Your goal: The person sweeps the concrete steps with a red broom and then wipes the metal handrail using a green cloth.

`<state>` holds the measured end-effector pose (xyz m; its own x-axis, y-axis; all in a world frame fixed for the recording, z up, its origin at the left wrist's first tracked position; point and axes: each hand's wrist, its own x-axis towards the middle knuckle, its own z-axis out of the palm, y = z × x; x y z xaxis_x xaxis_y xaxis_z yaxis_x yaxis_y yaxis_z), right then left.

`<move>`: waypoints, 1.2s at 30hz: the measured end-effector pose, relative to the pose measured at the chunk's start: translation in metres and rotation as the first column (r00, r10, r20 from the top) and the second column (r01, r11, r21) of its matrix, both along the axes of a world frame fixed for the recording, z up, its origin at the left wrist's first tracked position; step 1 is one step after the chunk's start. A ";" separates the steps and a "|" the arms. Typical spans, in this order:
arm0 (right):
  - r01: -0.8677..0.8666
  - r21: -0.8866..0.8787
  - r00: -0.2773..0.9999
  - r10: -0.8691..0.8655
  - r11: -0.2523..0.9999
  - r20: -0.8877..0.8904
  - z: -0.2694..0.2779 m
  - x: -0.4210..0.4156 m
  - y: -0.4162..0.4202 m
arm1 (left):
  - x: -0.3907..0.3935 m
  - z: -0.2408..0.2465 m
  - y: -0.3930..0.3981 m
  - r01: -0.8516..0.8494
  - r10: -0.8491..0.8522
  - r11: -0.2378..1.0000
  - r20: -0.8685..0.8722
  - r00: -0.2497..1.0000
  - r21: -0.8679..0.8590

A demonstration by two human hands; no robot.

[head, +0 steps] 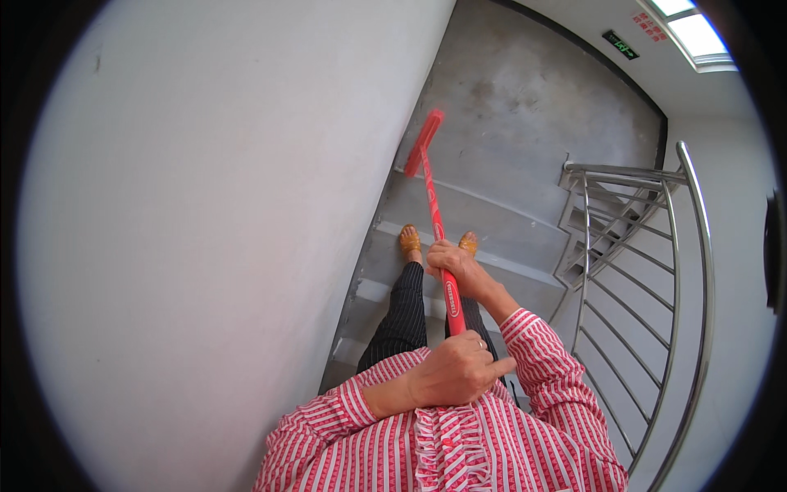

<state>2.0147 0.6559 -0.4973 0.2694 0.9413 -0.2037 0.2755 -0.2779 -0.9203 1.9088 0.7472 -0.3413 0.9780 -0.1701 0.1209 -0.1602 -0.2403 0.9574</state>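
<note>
A red long-handled broom (433, 197) slants away from my body down the stairs. Its broom head (424, 142) lies by the left wall, at the edge between the lowest step and the landing; motion blur hides the bristles. Near my waist my left hand (458, 369) is closed around the top end of the handle, a ring on one finger. Farther down the shaft, my right hand (460, 265) wraps around it. Both feet, in yellow-brown open sandals (410, 242), stand on a grey step below the hands.
A white wall (215, 215) rises close on the left. On the right runs a stainless steel railing (701, 246), with another flight of stairs (590, 230) beyond it. The grey landing (504, 92) ahead has dark stains. An exit sign (621, 45) and a window (698, 34) are at upper right.
</note>
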 end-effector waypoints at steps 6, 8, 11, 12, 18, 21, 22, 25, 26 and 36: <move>0.075 -0.023 0.974 -0.079 0.997 -0.214 0.006 -0.019 -0.006 | 0.029 0.003 0.002 0.044 -0.054 0.992 -0.083 0.995 -0.120; 0.261 -0.030 0.937 -0.260 0.965 -0.231 -0.021 -0.041 -0.018 | 0.025 -0.012 -0.016 -0.011 0.009 1.000 -0.147 0.989 -0.016; 0.539 -0.044 0.840 -0.535 0.841 0.089 -0.031 -0.053 -0.021 | 0.026 -0.021 -0.039 -0.098 0.101 0.995 -0.126 0.987 0.025; 0.582 -0.041 0.812 -0.577 0.812 0.094 -0.032 -0.051 -0.018 | 0.031 -0.021 -0.041 -0.101 0.107 0.993 -0.108 0.988 0.061; 0.626 -0.008 0.772 -0.618 0.780 0.150 -0.030 -0.027 -0.005 | 0.046 -0.016 -0.031 -0.181 0.190 0.976 -0.072 0.979 0.117; 0.644 0.022 0.747 -0.635 0.764 0.195 -0.033 -0.011 0.001 | 0.041 -0.023 -0.034 -0.199 0.201 0.975 -0.007 0.980 0.101; 0.669 0.032 0.729 -0.663 0.743 0.171 -0.037 -0.006 0.002 | 0.039 -0.023 -0.033 -0.174 0.174 0.978 0.012 0.985 0.111; 0.675 0.064 0.714 -0.673 0.735 0.192 -0.027 0.004 0.007 | 0.041 -0.015 -0.027 -0.115 0.112 0.988 0.043 0.993 0.105; 0.676 0.059 0.713 -0.672 0.735 0.201 -0.019 0.006 0.009 | 0.044 -0.007 -0.023 -0.103 0.101 0.992 0.037 0.994 0.075; 0.672 -0.104 0.741 -0.666 0.734 0.088 0.004 -0.043 -0.006 | 0.054 0.010 -0.020 -0.095 0.105 0.993 -0.160 0.982 0.068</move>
